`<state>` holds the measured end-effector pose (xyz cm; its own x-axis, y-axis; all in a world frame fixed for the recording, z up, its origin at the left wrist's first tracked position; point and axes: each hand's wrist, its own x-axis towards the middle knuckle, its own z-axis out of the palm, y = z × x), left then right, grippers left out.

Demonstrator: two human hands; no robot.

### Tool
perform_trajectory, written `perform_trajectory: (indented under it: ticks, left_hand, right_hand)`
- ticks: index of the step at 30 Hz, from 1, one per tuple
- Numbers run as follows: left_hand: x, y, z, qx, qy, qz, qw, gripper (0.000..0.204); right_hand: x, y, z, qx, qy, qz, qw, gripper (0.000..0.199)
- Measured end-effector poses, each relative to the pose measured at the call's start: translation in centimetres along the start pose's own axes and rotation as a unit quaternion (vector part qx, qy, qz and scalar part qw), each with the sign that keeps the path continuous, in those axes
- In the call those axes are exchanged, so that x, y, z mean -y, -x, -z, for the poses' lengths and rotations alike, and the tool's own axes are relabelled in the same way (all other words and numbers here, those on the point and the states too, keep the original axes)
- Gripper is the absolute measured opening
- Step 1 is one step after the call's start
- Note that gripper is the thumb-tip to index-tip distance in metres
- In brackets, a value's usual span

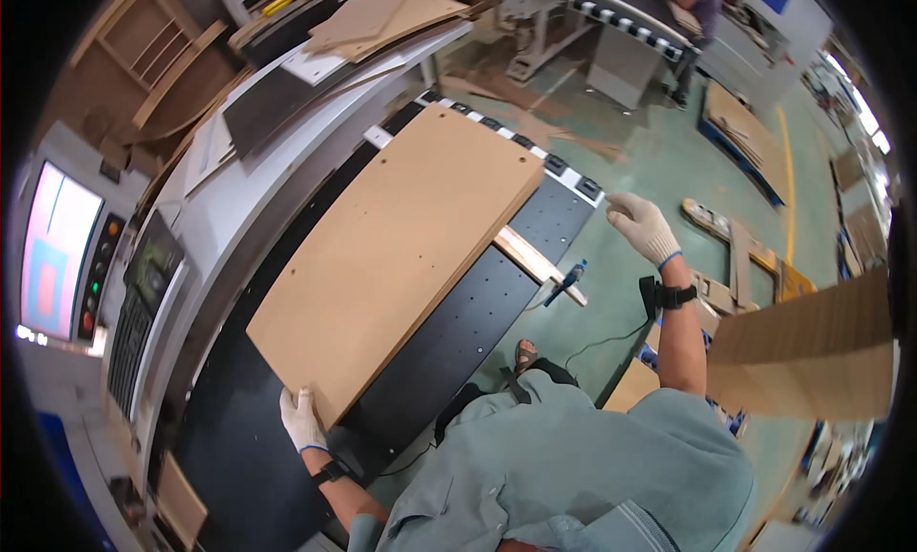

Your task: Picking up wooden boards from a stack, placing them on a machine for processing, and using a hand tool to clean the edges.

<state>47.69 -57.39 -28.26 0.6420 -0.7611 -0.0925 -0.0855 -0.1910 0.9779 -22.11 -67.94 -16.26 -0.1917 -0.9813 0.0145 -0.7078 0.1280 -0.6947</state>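
Observation:
A large tan fibreboard panel (411, 237) with several small drilled holes lies slantwise on a black work table (449, 323); its long edge shows a layered line, like stacked boards. My left hand (301, 421), in a white knit glove, grips the panel's near corner, thumb on top and fingers at the edge. Out past the table's right edge, my gloved right hand (645, 227) hangs in the air, touching nothing, its fingers loosely bent and apart from the panel. A pale wooden strip (535, 258) juts from beside the panel, with a blue clamp (570, 277) on it.
At left stand a machine with a lit screen (59, 246) and a curved white housing (258, 160) bearing loose boards (387, 19). Rollers (487, 122) line the table's far end. To the right are a yellow pallet jack (764, 256) and a wood-grain stack (802, 351). Another person (702, 8) stands far off.

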Motion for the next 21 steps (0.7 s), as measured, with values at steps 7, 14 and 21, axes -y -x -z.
perform_trajectory:
  ticks: [7, 14, 21]
  left_hand:
    - [-1.7, 8.0, 4.2, 0.178, -0.228, 0.164, 0.943, 0.073]
    - [-2.6, 7.5, -0.1, 0.022, -0.511, 0.017, 0.859, 0.054]
    - [-1.2, 4.9, 2.3, 0.047, -0.551, -0.025, 0.833, 0.039]
  right_hand:
    - [-0.1, -13.8, -7.0, 0.093, 0.2, 0.119, 0.968, 0.071]
    - [0.6, -17.3, -10.1, 0.145, 0.141, 0.133, 0.97, 0.058]
    - [-0.7, -16.3, -10.9, 0.066, 0.116, 0.133, 0.982, 0.059]
